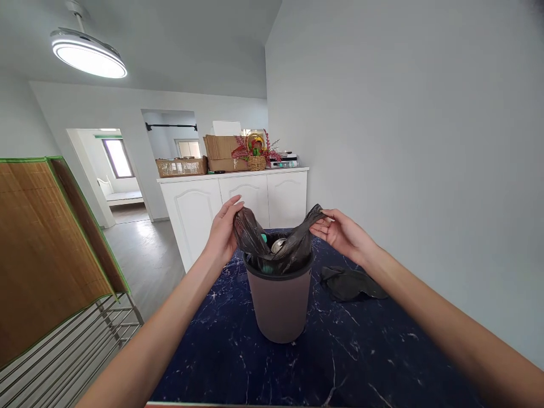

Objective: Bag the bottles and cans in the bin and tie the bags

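A brown-grey trash can (280, 306) with a dark rim stands upright in front of me. It is lined with a black garbage bag (293, 249), whose upper edges are pulled above the rim. My left hand (224, 229) grips the bag's left edge between thumb and fingers. On the other side, my right hand (338, 232) pinches the right edge, which is stretched up into a twisted strip. Inside the bag I see a metal can (278, 245) and something green (264, 238), partly covered by the plastic.
The can stands on a dark blue marbled tabletop (238, 362). Another black plastic bag (352, 283) lies flat to its right. Behind is a white cabinet (199, 204) bearing cardboard boxes (223, 150) and a flower basket (256, 162). A metal rack (114, 317) stands at left; a wall rises at right.
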`<state>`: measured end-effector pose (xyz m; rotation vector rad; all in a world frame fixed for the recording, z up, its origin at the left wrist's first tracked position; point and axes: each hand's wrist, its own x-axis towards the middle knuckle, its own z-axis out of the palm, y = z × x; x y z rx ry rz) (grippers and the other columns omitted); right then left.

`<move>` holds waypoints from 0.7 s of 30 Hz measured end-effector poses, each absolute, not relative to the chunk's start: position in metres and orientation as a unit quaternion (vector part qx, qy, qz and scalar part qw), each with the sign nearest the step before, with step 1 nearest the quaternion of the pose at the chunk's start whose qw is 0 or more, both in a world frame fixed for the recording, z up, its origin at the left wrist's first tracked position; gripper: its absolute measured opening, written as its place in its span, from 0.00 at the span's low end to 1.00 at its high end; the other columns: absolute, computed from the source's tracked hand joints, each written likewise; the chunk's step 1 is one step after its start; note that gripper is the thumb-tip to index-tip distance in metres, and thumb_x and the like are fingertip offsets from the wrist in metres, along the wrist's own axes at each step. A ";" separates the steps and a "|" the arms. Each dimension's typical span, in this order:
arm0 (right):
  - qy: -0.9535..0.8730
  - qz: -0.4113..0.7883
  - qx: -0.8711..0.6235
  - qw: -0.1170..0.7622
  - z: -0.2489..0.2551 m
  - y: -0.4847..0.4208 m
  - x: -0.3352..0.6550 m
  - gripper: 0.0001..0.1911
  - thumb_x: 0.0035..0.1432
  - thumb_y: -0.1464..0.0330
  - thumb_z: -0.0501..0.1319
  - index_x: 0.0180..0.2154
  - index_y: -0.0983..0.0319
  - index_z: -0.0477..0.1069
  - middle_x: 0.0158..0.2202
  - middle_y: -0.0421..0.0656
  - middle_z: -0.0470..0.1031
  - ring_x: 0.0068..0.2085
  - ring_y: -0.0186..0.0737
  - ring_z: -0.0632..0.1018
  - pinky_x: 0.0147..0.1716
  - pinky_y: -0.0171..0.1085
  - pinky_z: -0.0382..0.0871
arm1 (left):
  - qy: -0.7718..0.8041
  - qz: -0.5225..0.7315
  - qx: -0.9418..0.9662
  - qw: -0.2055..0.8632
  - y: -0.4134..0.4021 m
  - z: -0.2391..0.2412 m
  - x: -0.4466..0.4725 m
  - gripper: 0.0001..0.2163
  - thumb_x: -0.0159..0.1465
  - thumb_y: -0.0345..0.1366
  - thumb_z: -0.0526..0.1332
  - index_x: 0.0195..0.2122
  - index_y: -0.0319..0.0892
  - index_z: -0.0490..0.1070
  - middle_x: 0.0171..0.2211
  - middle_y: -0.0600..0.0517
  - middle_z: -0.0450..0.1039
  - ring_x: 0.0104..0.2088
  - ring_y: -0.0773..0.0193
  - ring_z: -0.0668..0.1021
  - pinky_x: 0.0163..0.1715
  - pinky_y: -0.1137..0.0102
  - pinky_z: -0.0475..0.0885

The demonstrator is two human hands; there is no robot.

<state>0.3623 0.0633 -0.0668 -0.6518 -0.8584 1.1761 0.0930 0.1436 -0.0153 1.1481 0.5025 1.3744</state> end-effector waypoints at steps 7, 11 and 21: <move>-0.413 0.504 -0.257 0.714 -0.060 0.056 0.356 0.13 0.52 0.63 0.76 0.31 0.57 0.73 0.31 0.37 0.80 0.35 0.36 0.80 0.52 0.39 0.80 | 0.194 0.625 0.498 0.570 0.144 -0.001 0.096 0.24 0.56 0.35 0.75 0.55 0.43 0.76 0.27 0.59 0.75 0.23 0.70 0.78 0.24 0.77 0.71; -0.411 0.495 -0.253 0.722 -0.062 0.056 0.357 0.14 0.53 0.62 0.76 0.32 0.57 0.73 0.33 0.38 0.80 0.37 0.38 0.82 0.54 0.41 0.80 | 0.203 0.640 0.464 0.578 0.152 0.002 0.095 0.19 0.58 0.33 0.73 0.51 0.42 0.76 0.26 0.60 0.73 0.22 0.71 0.76 0.23 0.76 0.71; -0.382 0.481 -0.233 0.754 -0.056 0.064 0.367 0.14 0.51 0.62 0.77 0.34 0.54 0.73 0.32 0.35 0.81 0.38 0.39 0.83 0.50 0.40 0.82 | 0.190 0.642 0.457 0.586 0.173 0.027 0.118 0.13 0.59 0.35 0.75 0.40 0.42 0.73 0.26 0.58 0.74 0.23 0.70 0.77 0.27 0.75 0.71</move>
